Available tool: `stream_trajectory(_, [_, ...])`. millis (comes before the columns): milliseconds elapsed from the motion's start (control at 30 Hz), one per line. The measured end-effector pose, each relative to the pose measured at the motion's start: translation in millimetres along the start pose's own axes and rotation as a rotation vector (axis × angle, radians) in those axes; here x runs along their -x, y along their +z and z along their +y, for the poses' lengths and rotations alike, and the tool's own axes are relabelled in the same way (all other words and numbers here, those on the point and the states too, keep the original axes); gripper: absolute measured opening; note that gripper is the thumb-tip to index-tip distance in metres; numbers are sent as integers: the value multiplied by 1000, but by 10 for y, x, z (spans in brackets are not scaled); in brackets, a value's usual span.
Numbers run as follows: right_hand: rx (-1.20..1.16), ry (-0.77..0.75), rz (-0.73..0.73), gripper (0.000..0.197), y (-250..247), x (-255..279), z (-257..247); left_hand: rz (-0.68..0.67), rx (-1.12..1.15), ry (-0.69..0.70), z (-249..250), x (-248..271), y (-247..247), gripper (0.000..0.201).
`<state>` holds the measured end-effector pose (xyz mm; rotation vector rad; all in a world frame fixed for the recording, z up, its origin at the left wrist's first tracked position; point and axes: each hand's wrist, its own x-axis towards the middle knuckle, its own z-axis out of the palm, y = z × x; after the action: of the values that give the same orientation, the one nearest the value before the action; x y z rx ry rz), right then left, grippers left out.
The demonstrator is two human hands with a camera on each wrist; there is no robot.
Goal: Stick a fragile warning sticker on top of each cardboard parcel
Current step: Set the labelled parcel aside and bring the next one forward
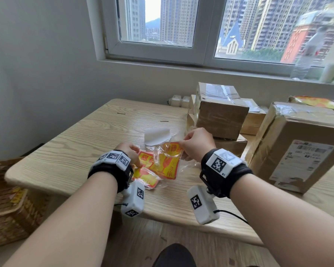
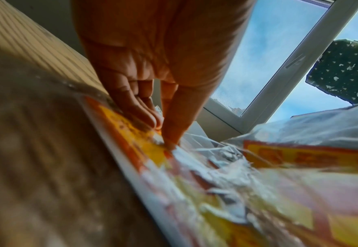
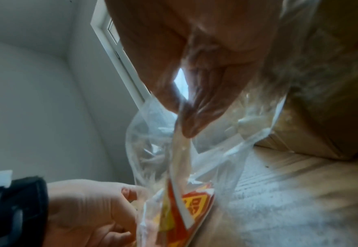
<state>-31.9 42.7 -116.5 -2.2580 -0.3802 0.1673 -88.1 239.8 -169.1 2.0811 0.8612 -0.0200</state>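
Red-and-yellow fragile stickers (image 1: 145, 177) lie in a crumpled clear plastic bag (image 1: 189, 164) on the wooden table (image 1: 85, 135). My left hand (image 1: 137, 160) holds the bag and the sticker stack (image 2: 131, 133) down, thumb and fingers pinched on them. My right hand (image 1: 181, 144) pinches the top edge of one sticker sheet (image 1: 167, 164) and holds it raised, with the bag (image 3: 144, 133) draped around it. That sheet (image 3: 195, 200) shows edge-on in the right wrist view, where my left hand (image 3: 102, 205) is also seen. Cardboard parcels stand at the right: a stack (image 1: 220, 116) and a large one (image 1: 297, 143).
A curled white backing paper (image 1: 156, 136) lies just beyond my hands. A wicker basket (image 1: 8, 209) sits low at the left, beside the table. A window sill runs behind the parcels, with a bottle (image 1: 305, 60) on it. Another sticker bag (image 1: 320, 102) lies behind the large parcel.
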Motion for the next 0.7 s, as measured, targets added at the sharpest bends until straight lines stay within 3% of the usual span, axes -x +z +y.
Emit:
stream_trajectory(100, [-37,-55,61,24,-142,112,-47,13,-75,-15,26,-28,36,60])
stream_trajectory(233, [-58,-139,146,22,-295,232,-104,54,-284,-5,44,-128,126,36])
stream_trajectory(300, [-76,-163,203,22,-368,262,-123,31,-430,3,26,-276,184,34])
stream_trajectory(400, [-112,-179,288,19,-488,313,-167,5,-448,-10,-61,-787,285,36])
stream_trajectory(467, [-158,-212,340,15,-574,335,-187,44,-350,25,63,-762,198,26])
stream_trajectory(533, [-205,-240,373,16,-661,350,-194,121,-98,72,401,-142,12,8])
stream_trajectory(633, [-259,-242,420,14,-797,340,-141,53,470,153,822,454,-120,22])
stream_trajectory(700, [-339,-220,427,15,-884,337,-90,-2,605,248,1008,697,-196,30])
